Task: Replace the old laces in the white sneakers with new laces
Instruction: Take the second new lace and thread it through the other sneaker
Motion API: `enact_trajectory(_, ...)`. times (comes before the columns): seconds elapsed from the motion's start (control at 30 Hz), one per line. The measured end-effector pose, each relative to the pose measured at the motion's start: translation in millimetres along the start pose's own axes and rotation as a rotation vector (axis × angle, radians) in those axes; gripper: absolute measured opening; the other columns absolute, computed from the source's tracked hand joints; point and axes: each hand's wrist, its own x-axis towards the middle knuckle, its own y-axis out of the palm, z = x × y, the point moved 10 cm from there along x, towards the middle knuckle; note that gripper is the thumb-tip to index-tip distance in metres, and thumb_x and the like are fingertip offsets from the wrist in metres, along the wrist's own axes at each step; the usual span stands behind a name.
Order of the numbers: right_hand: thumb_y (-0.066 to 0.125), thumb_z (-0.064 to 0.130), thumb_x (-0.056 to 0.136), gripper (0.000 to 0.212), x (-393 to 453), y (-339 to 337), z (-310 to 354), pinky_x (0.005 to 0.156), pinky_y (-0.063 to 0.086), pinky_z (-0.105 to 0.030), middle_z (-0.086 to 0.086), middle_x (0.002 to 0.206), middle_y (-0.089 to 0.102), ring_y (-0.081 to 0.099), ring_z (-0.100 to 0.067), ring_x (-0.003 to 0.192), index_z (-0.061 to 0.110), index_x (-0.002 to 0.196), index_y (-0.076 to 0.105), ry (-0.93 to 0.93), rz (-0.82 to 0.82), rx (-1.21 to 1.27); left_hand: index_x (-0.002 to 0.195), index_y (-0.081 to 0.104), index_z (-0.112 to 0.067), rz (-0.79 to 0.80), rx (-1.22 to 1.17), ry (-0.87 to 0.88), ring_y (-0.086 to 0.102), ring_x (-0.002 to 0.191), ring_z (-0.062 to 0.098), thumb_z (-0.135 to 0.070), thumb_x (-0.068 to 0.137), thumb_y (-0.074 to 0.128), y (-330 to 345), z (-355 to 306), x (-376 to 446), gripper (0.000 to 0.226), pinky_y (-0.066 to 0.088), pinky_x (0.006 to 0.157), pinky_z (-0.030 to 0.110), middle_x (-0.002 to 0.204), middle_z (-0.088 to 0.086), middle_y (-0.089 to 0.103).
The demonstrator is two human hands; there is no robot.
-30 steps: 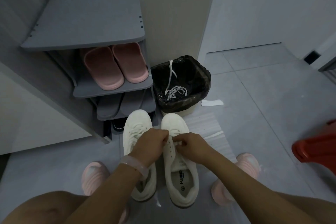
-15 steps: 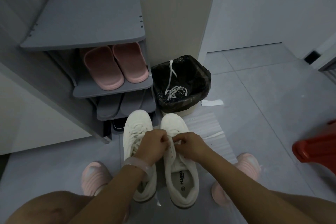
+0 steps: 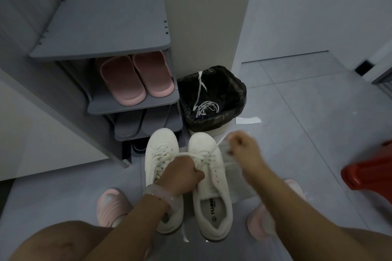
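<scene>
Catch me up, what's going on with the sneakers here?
A person is lacing a pair of white sneakers on the floor. The right hand pinches a lace end and pulls it up and away from the right sneaker, while the left hand grips the lace at that shoe's eyelets. The left sneaker looks laced. White laces lie in the black-lined bin beside the shoe rack.
</scene>
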Motion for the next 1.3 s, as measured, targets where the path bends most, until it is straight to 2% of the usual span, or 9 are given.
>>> enact_trajectory(0.17,0.03,-0.006,0.092,0.03,13.2,-117.8,33.3,0.037,0.044,-0.017,-0.005,0.061,0.05,0.047,-0.004,0.033,0.008,0.071,0.045,0.073,-0.481,1.024,0.049,0.045,-0.009,0.048,-0.113,-0.063,0.047,0.043,0.013,-0.013,0.085,0.049,5.5,10.0,-2.9,0.037,0.042,0.053,0.023,0.05,0.003,0.052)
enact_trajectory(0.27,0.033,-0.001,0.089,0.027,11.3,-112.9,60.7,0.031,0.024,-0.013,-0.002,0.059,0.048,0.036,-0.006,0.034,0.016,0.08,0.053,0.01,-0.397,0.362,0.049,0.043,-0.009,0.046,-0.094,-0.061,0.047,0.047,0.015,-0.015,0.086,0.05,5.2,10.0,-2.6,0.038,0.044,0.059,0.029,0.053,0.006,0.051)
enact_trajectory(0.37,0.05,0.011,0.091,0.016,-4.3,-7.4,69.2,0.045,0.038,-0.01,0.008,0.056,0.061,0.051,-0.004,0.045,0.018,0.09,0.065,-0.17,0.229,-0.48,0.052,0.038,-0.013,0.028,-0.031,-0.028,0.041,0.049,0.01,-0.02,0.089,0.049,4.2,4.4,-3.5,0.04,0.038,0.057,0.026,0.054,0.0,0.045)
enact_trajectory(0.47,0.055,0.023,0.089,0.022,-33.3,61.0,19.8,0.079,0.049,-0.024,-0.002,0.103,0.067,0.063,-0.016,0.09,0.021,0.108,0.066,-0.266,0.553,-1.012,0.051,0.03,-0.015,-0.001,0.08,0.027,0.032,0.049,0.008,-0.02,0.091,0.047,0.1,-4.9,-5.1,0.044,0.029,0.054,0.027,0.054,-0.001,0.035)
enact_trajectory(0.6,0.049,0.027,0.091,0.026,-36.3,71.1,-2.4,0.078,0.045,-0.029,-0.008,0.11,0.063,0.06,-0.026,0.1,0.02,0.113,0.061,-0.198,0.415,-1.094,0.052,0.028,-0.019,-0.025,0.148,0.088,0.028,0.051,0.004,-0.018,0.093,0.045,-3.9,-15.6,-8.7,0.044,0.024,0.059,0.022,0.056,-0.006,0.03)
enact_trajectory(0.8,0.048,0.022,0.091,0.027,-23.1,57.8,10.7,0.064,0.034,-0.026,-0.008,0.088,0.06,0.05,-0.019,0.078,0.025,0.065,0.041,-0.268,0.373,-0.959,0.052,0.028,-0.015,-0.004,0.118,0.063,0.028,0.05,0.006,-0.012,0.092,0.043,0.4,-12.5,-7.8,0.043,0.022,0.049,0.025,0.057,-0.003,0.031)
enact_trajectory(1.0,0.058,0.025,0.081,0.026,1.4,-19.4,24.7,0.056,0.032,-0.025,0.001,0.068,0.047,0.042,-0.011,0.061,0.014,0.061,0.045,-0.058,0.384,-1.091,0.053,0.034,-0.014,0.066,0.046,0.003,0.041,0.054,0.014,-0.018,0.092,0.046,8.7,-0.1,-0.4,0.041,0.04,0.062,0.029,0.058,0.001,0.041)
enact_trajectory(1.17,0.058,0.032,0.086,0.025,-14.5,1.3,17.5,0.082,0.045,-0.029,-0.001,0.113,0.061,0.056,-0.018,0.099,0.02,0.107,0.061,-0.103,0.478,-1.163,0.072,0.055,-0.008,-0.363,0.082,0.057,0.054,0.081,0.021,-0.023,0.092,0.05,-44.8,0.4,3.2,0.026,0.037,0.071,0.031,0.08,0.007,0.056)
enact_trajectory(1.3,0.055,0.033,0.089,0.023,-25.1,45.1,23.5,0.083,0.047,-0.032,-0.006,0.112,0.062,0.058,-0.025,0.101,0.024,0.109,0.061,-0.284,0.405,-1.042,0.093,0.061,-0.005,-0.259,0.3,0.058,0.054,0.099,0.028,-0.017,0.087,0.053,-23.5,12.3,20.6,0.016,0.038,0.08,0.032,0.102,0.013,0.06)
